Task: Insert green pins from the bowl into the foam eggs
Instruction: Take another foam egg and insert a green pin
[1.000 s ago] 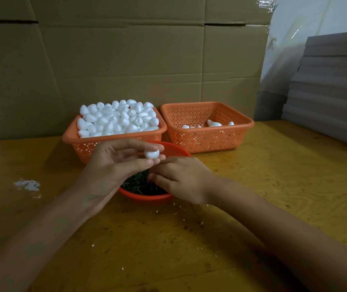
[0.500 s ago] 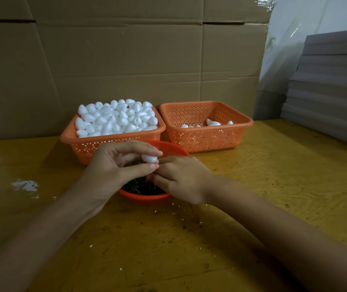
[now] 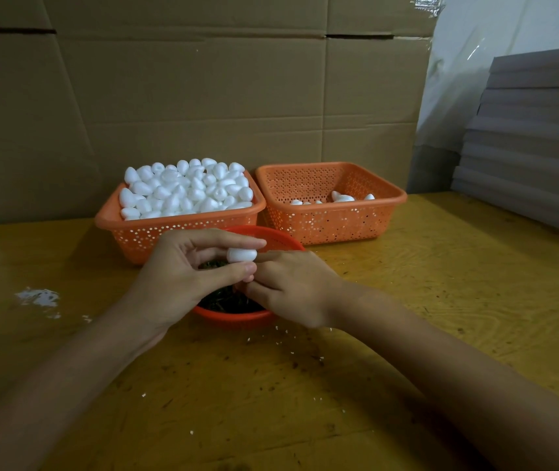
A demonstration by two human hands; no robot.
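My left hand (image 3: 182, 277) pinches a white foam egg (image 3: 242, 254) between thumb and fingers, just above the red bowl (image 3: 237, 317) of dark green pins (image 3: 227, 300). My right hand (image 3: 291, 287) lies over the bowl's right side with curled fingers, its fingertips meeting my left thumb under the egg. Whether it holds a pin is hidden. Behind the bowl, the left orange basket (image 3: 142, 232) is heaped with foam eggs (image 3: 186, 188). The right orange basket (image 3: 332, 219) holds a few eggs (image 3: 342, 198).
The wooden table (image 3: 441, 300) carries white foam crumbs and a white smear (image 3: 38, 297) at the left. Cardboard sheets (image 3: 203, 96) stand behind the baskets. A stack of grey boards (image 3: 536, 141) fills the back right corner.
My left hand has kept the egg over the bowl, lowering it slightly toward my right fingertips. My right hand stays at the bowl's edge.
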